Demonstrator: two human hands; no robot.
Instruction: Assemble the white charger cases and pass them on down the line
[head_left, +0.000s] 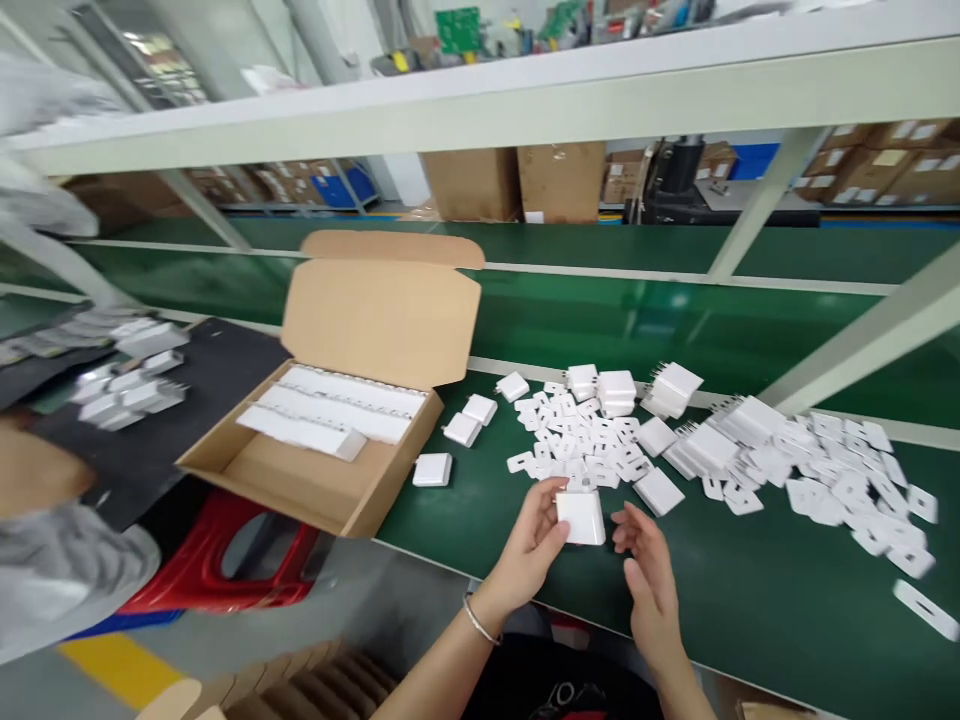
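Note:
Between the thumb and fingers of my left hand [529, 540] is a white charger plug [581, 518], held just over the near edge of the green bench. To its right, my right hand [649, 575] hovers apart from the plug, fingers curved and spread, holding nothing. Just beyond both hands lies a loose heap of small white slotted plates [574, 435]. More white chargers [705, 450] are piled to the right, some with prongs showing. Several single chargers [433, 470] lie between the heap and the cardboard box.
An open cardboard box [367, 510] holds rows of white chargers [337, 405] on the left. Another heap of white plates [855, 490] spreads at the right. A shelf beam [480, 95] crosses above. At the left, a person's sleeve [82, 570] shows beside a red stool [225, 560].

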